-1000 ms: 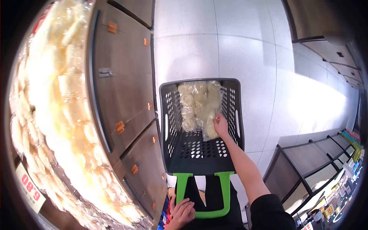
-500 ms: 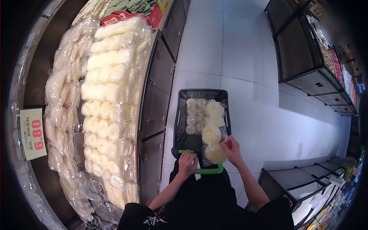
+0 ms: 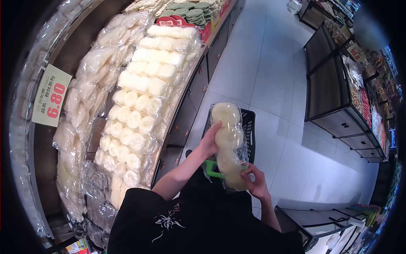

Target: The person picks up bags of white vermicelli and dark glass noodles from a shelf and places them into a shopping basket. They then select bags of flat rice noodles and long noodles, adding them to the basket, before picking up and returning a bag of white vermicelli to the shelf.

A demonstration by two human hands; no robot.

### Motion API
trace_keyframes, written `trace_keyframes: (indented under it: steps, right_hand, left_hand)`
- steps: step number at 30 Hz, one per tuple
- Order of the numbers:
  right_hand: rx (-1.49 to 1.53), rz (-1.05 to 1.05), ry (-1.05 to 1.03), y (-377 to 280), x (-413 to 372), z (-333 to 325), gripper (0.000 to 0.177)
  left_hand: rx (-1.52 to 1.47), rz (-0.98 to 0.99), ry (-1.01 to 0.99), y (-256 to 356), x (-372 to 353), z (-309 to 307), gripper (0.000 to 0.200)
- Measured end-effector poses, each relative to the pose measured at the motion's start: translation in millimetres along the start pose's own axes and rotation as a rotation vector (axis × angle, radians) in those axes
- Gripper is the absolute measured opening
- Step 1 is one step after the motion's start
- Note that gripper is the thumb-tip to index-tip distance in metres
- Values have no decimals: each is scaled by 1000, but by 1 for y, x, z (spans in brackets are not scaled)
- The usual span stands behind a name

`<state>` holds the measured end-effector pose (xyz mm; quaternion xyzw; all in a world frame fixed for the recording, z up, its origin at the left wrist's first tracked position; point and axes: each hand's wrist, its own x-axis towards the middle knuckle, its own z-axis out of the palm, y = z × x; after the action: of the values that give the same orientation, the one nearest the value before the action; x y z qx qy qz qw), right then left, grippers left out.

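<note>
A long clear plastic pack of round, pale dried vermicelli nests [image 3: 229, 139] is held up above the black shopping basket [image 3: 251, 131]. My left hand [image 3: 210, 137] is closed on its left side near the upper half. At the lower right end, my right hand [image 3: 256, 183] pinches the wrapper. Behind the pack, the basket shows only its right side and part of its green handle [image 3: 211, 168]; most of its inside is hidden.
Left of me, a sloping display holds rows of similar vermicelli packs [image 3: 137, 101] beside looser bagged noodles [image 3: 97, 67]. A price sign [image 3: 51, 95] reads 6.80. Across the tiled aisle [image 3: 270, 80] stand dark display cabinets [image 3: 327, 76].
The vermicelli pack has risen out of the basket toward me. My left hand has left the green handle and taken hold of the pack. The view has turned and shifted.
</note>
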<state>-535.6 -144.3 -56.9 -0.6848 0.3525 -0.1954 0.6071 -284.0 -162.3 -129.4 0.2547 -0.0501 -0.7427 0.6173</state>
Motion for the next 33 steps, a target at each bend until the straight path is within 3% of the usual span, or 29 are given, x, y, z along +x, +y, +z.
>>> trace_keyframes:
  steps: [3, 5, 9, 12, 15, 17, 19, 24, 26, 29, 31, 33]
  right_hand:
    - [-110, -52, 119, 5, -4, 21, 13]
    - [35, 59, 191, 9, -3, 33, 15]
    - [198, -5, 174, 12, 8, 45, 15]
    - [232, 18, 99, 3, 20, 43, 20]
    - [3, -57, -114, 9, 34, 41, 35]
    - [-17, -25, -294, 2, 41, 46, 56]
    - [16, -2, -308, 3, 45, 55, 55]
    - [139, 150, -313, 21, 45, 80, 44]
    - [193, 292, -237, 17, 41, 86, 31]
    - [418, 305, -200, 65, 40, 92, 29]
    - [409, 308, -211, 62, 48, 100, 26]
    - [399, 304, -218, 50, 60, 113, 23]
  left_hand:
    - [-19, 79, -20, 22, -13, 12, 59]
    - [-26, 176, -93, 41, -28, 35, 59]
    - [15, 337, -246, 63, -53, 67, 56]
    - [4, 383, -265, 73, -63, 72, 59]
    - [72, 422, -281, 85, -75, 68, 66]
    - [36, 428, -363, 92, -83, 73, 65]
    - [1, 467, -337, 100, -90, 76, 66]
    - [53, 611, -165, 123, -115, 24, 62]
    - [-51, 649, 132, 124, -132, -1, 47]
    - [-156, 706, 244, 115, -159, -48, 46]
    - [-211, 719, 303, 108, -175, -74, 47]
    - [-139, 809, 484, 105, -184, -99, 48]
